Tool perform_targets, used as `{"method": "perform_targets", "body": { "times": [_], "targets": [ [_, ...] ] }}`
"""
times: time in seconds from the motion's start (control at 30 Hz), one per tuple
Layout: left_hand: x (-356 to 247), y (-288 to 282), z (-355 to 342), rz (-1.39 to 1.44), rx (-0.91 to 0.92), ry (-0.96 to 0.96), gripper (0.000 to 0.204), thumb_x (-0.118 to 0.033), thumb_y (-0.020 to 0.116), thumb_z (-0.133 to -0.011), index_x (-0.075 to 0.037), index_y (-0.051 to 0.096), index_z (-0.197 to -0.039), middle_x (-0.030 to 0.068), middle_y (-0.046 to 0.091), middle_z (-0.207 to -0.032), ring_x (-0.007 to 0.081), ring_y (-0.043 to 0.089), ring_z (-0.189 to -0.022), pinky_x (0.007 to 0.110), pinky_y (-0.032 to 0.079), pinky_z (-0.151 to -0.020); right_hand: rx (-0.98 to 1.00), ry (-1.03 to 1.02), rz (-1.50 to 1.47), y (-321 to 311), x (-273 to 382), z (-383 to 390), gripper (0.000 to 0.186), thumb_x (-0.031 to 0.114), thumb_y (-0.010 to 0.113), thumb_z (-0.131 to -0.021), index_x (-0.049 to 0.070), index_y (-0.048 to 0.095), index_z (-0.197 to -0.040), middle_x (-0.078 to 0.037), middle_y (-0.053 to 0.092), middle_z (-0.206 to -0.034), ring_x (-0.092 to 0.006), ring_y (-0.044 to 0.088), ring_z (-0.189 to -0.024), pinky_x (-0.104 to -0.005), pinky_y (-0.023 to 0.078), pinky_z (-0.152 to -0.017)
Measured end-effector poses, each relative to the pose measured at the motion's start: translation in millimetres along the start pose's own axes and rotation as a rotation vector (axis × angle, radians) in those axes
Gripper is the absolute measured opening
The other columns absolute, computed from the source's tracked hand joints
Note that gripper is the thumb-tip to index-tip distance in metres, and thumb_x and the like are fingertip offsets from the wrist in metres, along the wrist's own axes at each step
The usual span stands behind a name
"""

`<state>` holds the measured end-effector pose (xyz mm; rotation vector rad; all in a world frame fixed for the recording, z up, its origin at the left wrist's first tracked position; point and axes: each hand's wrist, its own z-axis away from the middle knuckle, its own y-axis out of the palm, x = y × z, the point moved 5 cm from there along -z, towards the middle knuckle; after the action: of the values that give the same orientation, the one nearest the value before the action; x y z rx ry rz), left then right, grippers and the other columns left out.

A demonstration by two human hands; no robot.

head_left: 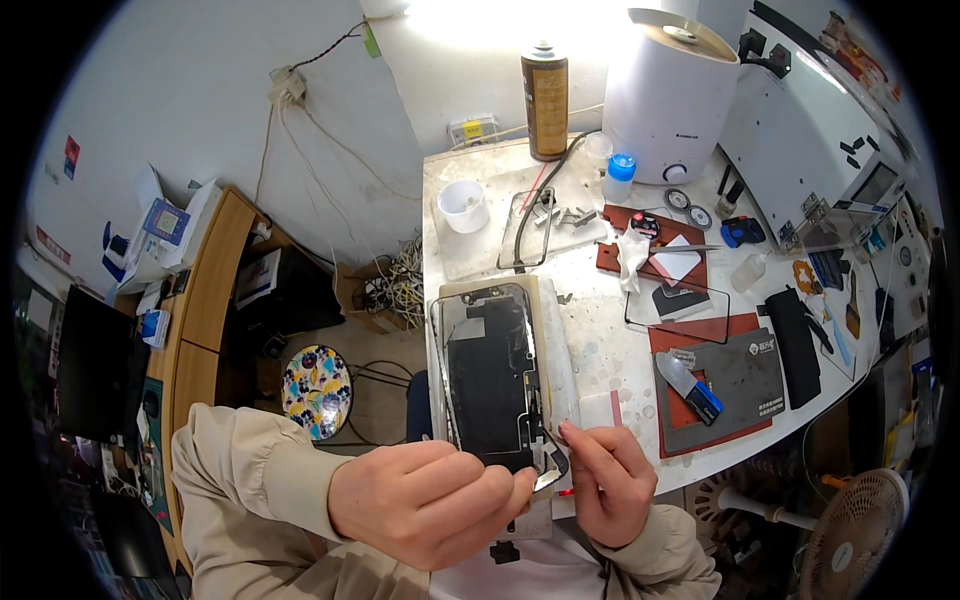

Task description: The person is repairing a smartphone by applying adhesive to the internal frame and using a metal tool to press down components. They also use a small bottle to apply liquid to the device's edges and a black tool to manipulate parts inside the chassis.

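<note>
A phone screen assembly (487, 375), black with a thin dark frame, lies back side up on a pale flat holder (550, 340) at the near left of the table. Curled over its lower edge is my left hand (435, 505), fingers pinched together; what they grip is hidden. My right hand (612, 485) is closed beside the lower right corner, thumb and forefinger pressed together on something too small to name. Between the two hands, a thin black edge strip (562, 468) bows outward from that corner.
Behind stand a white cup (463, 206), a spray can (545, 105) and a white humidifier-like cylinder (665, 100). A utility knife (692, 388) rests on a grey mat (745, 390) at right. Bottles, tools and a thin empty frame (727, 318) lie about. A fan (855, 535) stands lower right.
</note>
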<state>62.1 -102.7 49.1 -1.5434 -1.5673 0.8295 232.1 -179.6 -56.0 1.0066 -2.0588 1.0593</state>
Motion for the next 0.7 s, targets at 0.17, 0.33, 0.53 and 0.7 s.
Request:
{"method": "perform_targets", "body": {
  "times": [0.17, 0.33, 0.53, 0.7],
  "targets": [
    [0, 1, 0, 0.003, -0.001, 0.012, 0.016, -0.008, 0.081, -0.084, 0.002, 0.078, -0.096, -0.0005, 0.057, -0.085, 0.0081, 0.05, -0.065, 0.023, 0.04, -0.053, -0.053, 0.014, 0.015, 6, 3, 6, 0.049, -0.018, 0.067, -0.087, -0.002, 0.073, -0.133, -0.012, 0.066, -0.102, -0.0248, 0.066, -0.078, -0.0333, 0.055, -0.067],
    [-3, 0, 0, -0.009, -0.015, 0.024, 0.015, -0.007, 0.081, -0.084, 0.003, 0.078, -0.095, -0.0006, 0.057, -0.084, 0.0084, 0.05, -0.065, 0.023, 0.039, -0.052, -0.052, 0.044, 0.033, 4, 9, 5, 0.046, -0.016, 0.069, -0.089, -0.002, 0.073, -0.132, -0.013, 0.065, -0.105, -0.0248, 0.067, -0.08, -0.0327, 0.055, -0.067],
    [-3, 2, 1, -0.024, -0.014, 0.035, 0.014, -0.007, 0.081, -0.083, 0.002, 0.078, -0.094, -0.0006, 0.056, -0.083, 0.0087, 0.049, -0.064, 0.023, 0.038, -0.052, -0.095, 0.147, 0.009, 3, 6, 11, 0.04, -0.013, 0.07, -0.092, 0.0, 0.075, -0.129, -0.013, 0.064, -0.105, -0.0242, 0.066, -0.081, -0.0312, 0.055, -0.069],
    [-4, 3, 2, -0.05, -0.017, 0.049, 0.022, -0.012, 0.082, -0.083, 0.001, 0.08, -0.1, -0.0021, 0.057, -0.083, 0.0075, 0.048, -0.062, 0.023, 0.035, -0.05, -0.099, 0.155, -0.004, 6, 10, 12, 0.04, -0.013, 0.07, -0.092, 0.0, 0.075, -0.129, -0.013, 0.064, -0.105, -0.0228, 0.066, -0.081, -0.0306, 0.055, -0.069]
  ]
}}
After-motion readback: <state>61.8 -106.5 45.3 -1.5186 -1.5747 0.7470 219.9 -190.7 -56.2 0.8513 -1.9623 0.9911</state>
